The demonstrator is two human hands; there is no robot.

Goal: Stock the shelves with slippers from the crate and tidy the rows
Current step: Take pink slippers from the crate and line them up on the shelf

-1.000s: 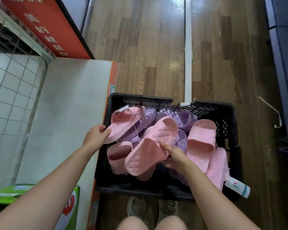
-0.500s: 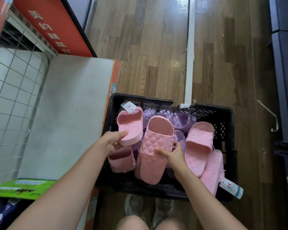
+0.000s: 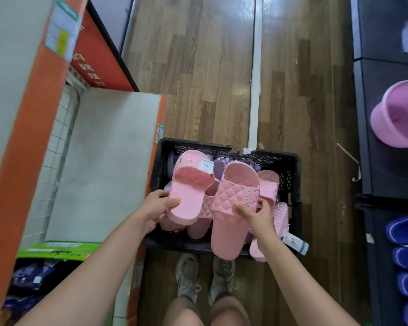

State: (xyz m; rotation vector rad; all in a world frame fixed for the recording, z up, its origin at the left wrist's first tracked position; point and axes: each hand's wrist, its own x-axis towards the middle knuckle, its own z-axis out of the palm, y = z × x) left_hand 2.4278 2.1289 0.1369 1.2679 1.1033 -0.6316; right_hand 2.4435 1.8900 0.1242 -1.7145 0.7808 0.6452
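Above the black crate (image 3: 290, 165) — left hand (image 3: 156, 209) clasping a smooth pink slipper (image 3: 190, 187), right hand (image 3: 257, 214) a quilted one (image 3: 233, 203).

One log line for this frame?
left hand: holds tagged pink slipper | right hand: holds quilted pink slipper | both above black crate

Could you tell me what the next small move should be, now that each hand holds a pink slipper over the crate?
Probably carry both left to the bare white shelf. The left hand holds the tagged pink slipper, the right hand the quilted pink slipper; both look raised above the pile in the black crate.
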